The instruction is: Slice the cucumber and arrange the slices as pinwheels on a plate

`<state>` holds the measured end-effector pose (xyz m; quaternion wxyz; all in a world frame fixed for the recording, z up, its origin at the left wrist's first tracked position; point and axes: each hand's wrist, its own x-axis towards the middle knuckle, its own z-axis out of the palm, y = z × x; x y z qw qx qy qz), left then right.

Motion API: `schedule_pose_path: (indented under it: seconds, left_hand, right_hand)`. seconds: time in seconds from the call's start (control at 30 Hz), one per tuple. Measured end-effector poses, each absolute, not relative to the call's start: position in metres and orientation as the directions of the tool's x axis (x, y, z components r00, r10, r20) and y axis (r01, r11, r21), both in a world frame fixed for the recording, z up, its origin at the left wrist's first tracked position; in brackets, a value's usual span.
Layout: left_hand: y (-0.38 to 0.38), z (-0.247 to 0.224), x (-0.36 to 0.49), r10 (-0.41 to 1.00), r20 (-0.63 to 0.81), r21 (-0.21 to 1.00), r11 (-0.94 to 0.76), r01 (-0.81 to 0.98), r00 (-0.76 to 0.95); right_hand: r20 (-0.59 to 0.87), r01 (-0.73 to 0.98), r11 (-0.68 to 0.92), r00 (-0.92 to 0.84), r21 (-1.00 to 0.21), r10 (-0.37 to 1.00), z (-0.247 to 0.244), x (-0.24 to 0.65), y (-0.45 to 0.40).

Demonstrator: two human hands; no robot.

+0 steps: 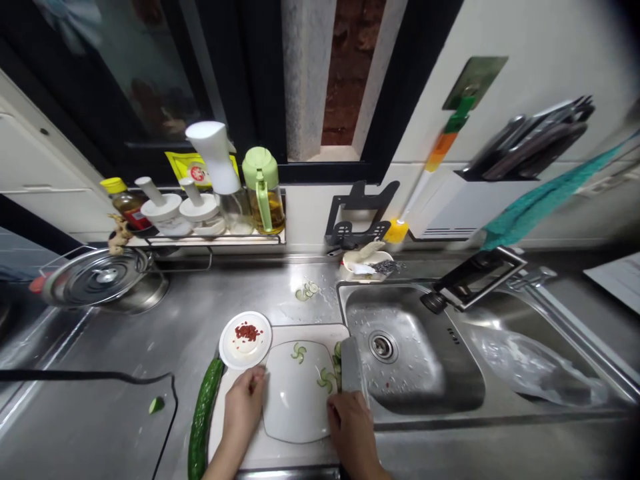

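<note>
My right hand (351,427) grips a kitchen knife, its broad grey blade (353,368) reaching forward over the right edge of the white cutting board (237,437). Cucumber slices (338,360) lie along the blade's left side. Beneath my hands, a white square plate (295,407) rests on the board with several thin cucumber slices (299,352) on it. My left hand (244,403) is closed in a pinch at the plate's left edge; what its fingers hold is too small to make out. Left of it lies a whole cucumber (204,417).
A small white dish (233,350) holds chopped red bits. The sink (425,373) is on the right, with a plastic bag (540,367). More cucumber slices (307,291) lie behind the board. A cucumber end (157,405) and black cable (125,379) lie left. Seasoning containers (200,217) line the rack.
</note>
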<state>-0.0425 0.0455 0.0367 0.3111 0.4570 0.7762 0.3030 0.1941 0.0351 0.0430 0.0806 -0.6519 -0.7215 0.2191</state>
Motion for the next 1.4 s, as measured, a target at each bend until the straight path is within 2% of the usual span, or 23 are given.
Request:
schedule_pose_path:
  seconds: [0.13, 0.27, 0.63, 0.83, 1.07, 1.27, 1.4]
  left_hand:
    - [0.030, 0.025, -0.064, 0.847, -0.263, 0.676, 0.503, 0.539, -0.461]
    - [0.027, 0.016, -0.066, 0.845, -0.234, 0.632, 0.508, 0.585, -0.480]
    - [0.029, 0.009, -0.065, 0.876, -0.198, 0.642, 0.455, 0.617, -0.440]
    - [0.030, 0.017, -0.064, 0.877, -0.205, 0.659, 0.452, 0.602, -0.434]
    - [0.032, 0.023, -0.073, 0.853, -0.337, 0.748, 0.500, 0.437, -0.399]
    - [0.038, 0.031, -0.065, 0.889, -0.419, 0.862, 0.454, 0.227, -0.186]
    - [0.044, 0.038, -0.047, 0.887, -0.459, 0.877, 0.462, 0.133, -0.057]
  right_hand:
    - [-0.087, 0.894, 0.117, -0.170, -0.433, 0.982, 0.032, 0.185, 0.030]
    - [-0.041, 0.865, 0.187, -0.232, -0.466, 0.972, 0.020, 0.178, 0.026]
    - [-0.025, 0.868, 0.217, -0.254, -0.447, 0.967, 0.005, 0.171, 0.018]
    - [-0.073, 0.886, 0.224, -0.276, -0.407, 0.958, 0.012, 0.168, 0.018]
    - [-0.069, 0.838, 0.265, -0.336, -0.476, 0.939, 0.029, 0.161, 0.027]
    - [-0.044, 0.764, 0.251, -0.343, -0.595, 0.938, 0.041, 0.148, 0.043]
    - [-0.084, 0.689, 0.141, -0.282, -0.711, 0.956, 0.049, 0.139, 0.053]
